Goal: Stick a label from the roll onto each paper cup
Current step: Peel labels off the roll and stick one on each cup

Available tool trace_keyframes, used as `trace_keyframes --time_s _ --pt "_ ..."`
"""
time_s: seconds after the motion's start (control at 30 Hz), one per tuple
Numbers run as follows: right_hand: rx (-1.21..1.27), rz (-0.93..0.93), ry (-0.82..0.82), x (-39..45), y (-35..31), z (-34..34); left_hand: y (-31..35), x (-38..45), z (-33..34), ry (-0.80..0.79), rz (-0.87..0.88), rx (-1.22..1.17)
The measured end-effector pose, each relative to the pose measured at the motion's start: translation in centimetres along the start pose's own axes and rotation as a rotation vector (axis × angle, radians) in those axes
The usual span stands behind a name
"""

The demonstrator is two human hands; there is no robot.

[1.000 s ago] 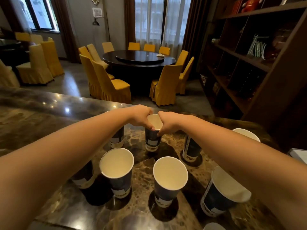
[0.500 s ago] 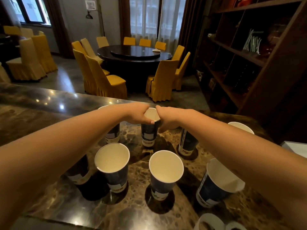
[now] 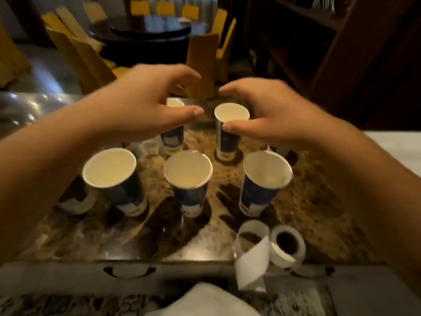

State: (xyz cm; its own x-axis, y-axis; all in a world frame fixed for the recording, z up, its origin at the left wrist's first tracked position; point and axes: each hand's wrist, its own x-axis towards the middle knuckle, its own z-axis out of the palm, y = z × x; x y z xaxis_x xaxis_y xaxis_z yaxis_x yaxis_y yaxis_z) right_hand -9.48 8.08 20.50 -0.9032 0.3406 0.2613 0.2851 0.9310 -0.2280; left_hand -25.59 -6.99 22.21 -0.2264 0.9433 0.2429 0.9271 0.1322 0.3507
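Cups [image 3: 188,179] stood upright on counter [image 3: 159,236]; label roll [image 3: 287,246] laid nearby; left hand [image 3: 145,103] and right hand [image 3: 268,112] held spread, empty, fingers relaxed.

Both hands, left [image 3: 141,103] and right [image 3: 271,112], hover loosely spread over blurred, seemingly upright paper cups [image 3: 188,172].

Both bare forearms reach forward and converge. The left hand [image 3: 145,103] hovers with fingers loosely curved and thumb extended, holding nothing. The right hand [image 3: 271,112] mirrors it, fingers relaxed, thumb pointing inward; both are motion-blurred.
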Motion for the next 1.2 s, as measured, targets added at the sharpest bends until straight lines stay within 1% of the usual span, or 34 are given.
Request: trace_keyframes --time_s 0.07,0.1,0.13,0.2,0.23,0.3,0.37,0.47,0.53,0.6,0.67,0.73,0.77,0.8,0.83,0.9,0.97,1.0,1.13,1.2 --pt "0.135 -0.011 0.085 -5.2 -0.7 -0.9 3.0 -4.4 0.6 0.046 0.123 -0.165" --pt "0.196 -0.016 0.115 -7.7 -0.9 -0.8 4.1 -6.3 1.7 0.03 0.166 -0.266" --pt "0.241 -0.015 0.138 -10.0 -0.7 -0.3 5.0 -8.0 3.2 -0.011 0.173 -0.374" --pt "0.305 0.048 0.143 -14.1 0.0 2.1 6.1 -10.0 7.8 -0.154 0.072 -0.542" --pt "0.342 0.115 0.121 -15.8 0.5 3.7 6.4 -10.4 10.6 -0.205 -0.007 -0.576" --pt "0.392 0.265 0.046 -18.6 1.3 7.1 6.7 -10.6 16.2 -0.253 -0.175 -0.528" --pt "0.371 0.359 -0.031 -20.8 1.7 10.0 6.7 -10.3 20.5 -0.278 -0.269 -0.442" --pt "0.362 0.395 -0.089 -22.7 1.6 12.3 7.0 -10.3 23.9 -0.245 -0.22 -0.321" --pt "0.365 0.39 -0.128 -23.2 1.6 12.8 7.3 -10.4 24.4 -0.233 -0.202 -0.301" --pt "0.366 0.388 -0.133 -23.5 1.6 13.1 7.6 -10.5 24.2 -0.225 -0.24 -0.375" --pt "0.371 0.391 -0.092 -23.6 1.5 13.1 7.6 -11.0 23.6 -0.196 -0.326 -0.55" --pt "0.46 0.473 -0.025 -23.8 1.2 12.9 7.5 -12.0 22.8 -0.167 -0.396 -0.747" --pt "0.566 0.557 -0.014 -23.7 1.0 12.8 7.3 -12.6 22.4 -0.164 -0.421 -0.848" --pt "0.716 0.651 -0.044 -23.6 0.8 12.6 7.2 -13.1 22.1 -0.172 -0.436 -0.952" --pt "0.9 0.731 -0.108 -23.5 0.5 12.5 7.1 -13.6 21.9 -0.187 -0.441 -1.053" --pt "1.289 0.824 -0.226 -23.2 -0.2 12.6 7.1 -14.3 21.8 -0.223 -0.429 -1.186" --pt "1.584 0.891 -0.223 -23.1 -1.0 12.9 7.3 -14.8 21.7 -0.267 -0.403 -1.203" --pt "1.638 0.915 -0.186 -23.1 -1.3 13.1 7.4 -14.9 21.6 -0.29 -0.395 -1.188" --pt "1.559 0.972 -0.036 -22.9 -1.8 13.9 6.9 -14.9 21.1 -0.356 -0.391 -1.049" --pt "1.485 0.939 -0.001 -22.9 -1.8 13.8 6.8 -14.7 20.7 -0.359 -0.376 -1.039"
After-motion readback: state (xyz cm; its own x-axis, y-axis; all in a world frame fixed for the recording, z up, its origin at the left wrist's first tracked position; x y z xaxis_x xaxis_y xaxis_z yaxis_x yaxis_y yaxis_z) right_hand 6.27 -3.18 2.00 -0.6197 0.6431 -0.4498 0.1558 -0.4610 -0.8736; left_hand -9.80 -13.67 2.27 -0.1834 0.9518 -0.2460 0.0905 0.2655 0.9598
